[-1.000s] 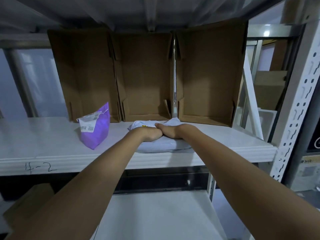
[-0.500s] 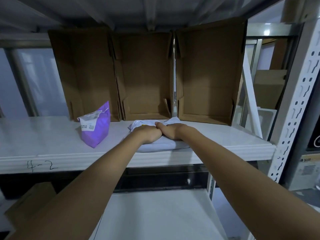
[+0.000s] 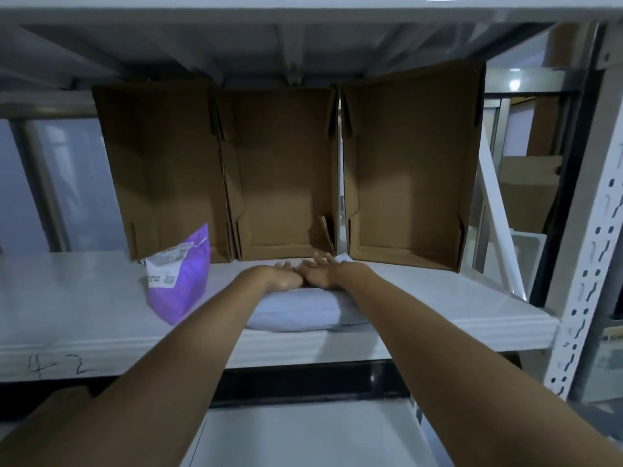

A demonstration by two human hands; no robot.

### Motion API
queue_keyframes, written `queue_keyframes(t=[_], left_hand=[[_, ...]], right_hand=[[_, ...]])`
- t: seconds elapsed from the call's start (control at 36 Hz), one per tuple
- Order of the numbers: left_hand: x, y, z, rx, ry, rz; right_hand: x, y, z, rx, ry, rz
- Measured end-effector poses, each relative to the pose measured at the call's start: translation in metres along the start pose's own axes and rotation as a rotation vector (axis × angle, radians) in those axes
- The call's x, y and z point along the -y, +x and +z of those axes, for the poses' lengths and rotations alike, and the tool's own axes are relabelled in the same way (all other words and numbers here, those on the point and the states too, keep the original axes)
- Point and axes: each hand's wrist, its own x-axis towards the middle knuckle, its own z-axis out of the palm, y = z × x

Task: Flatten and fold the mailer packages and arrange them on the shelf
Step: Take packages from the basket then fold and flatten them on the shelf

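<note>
**Both palms flatten the white mailer on the shelf**

The step in hand is the flattening. The white mailer (image 3: 296, 313) lies on the shelf (image 3: 438, 298), near its front edge, in front of the brown cardboard boxes (image 3: 286, 170) that stand at the back. The left hand (image 3: 283, 276) and the right hand (image 3: 318, 273) rest on top of it, side by side and touching each other. The fingers (image 3: 322, 259) of both hands are released and stretched forward; they press down and grasp nothing. The near part of the mailer still looks puffy, like a pillow, so I judge that the flattening is not finished.

The purple mailer (image 3: 178, 281) stands well to the left, upright and a little tilted, and seems to wait for its turn.

Compared with half a second ago, the hands have opened: then they were clenched into fists on the package, now they lie flat.

The next move probably calls for pushing the air out toward the edges, then folding the mailer over.
</note>
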Motion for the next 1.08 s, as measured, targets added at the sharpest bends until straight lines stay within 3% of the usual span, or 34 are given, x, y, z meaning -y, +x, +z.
queue_keyframes(t=[0.28,0.61,0.83,1.08], left_hand=[[0.000,0.010,0.000,0.055,0.084,0.010],[0.000,0.015,0.007,0.016,0.021,-0.005],[0.010,0.020,0.012,-0.032,-0.082,-0.240],[0.013,0.029,0.017,-0.116,-0.174,-0.258]], right_hand=[[-0.006,0.025,0.008,0.044,-0.209,0.001],[-0.003,0.019,0.009,0.038,-0.016,-0.054],[-0.016,0.045,0.022,-0.020,0.101,0.274],[-0.020,0.047,0.026,-0.047,0.222,0.313]])
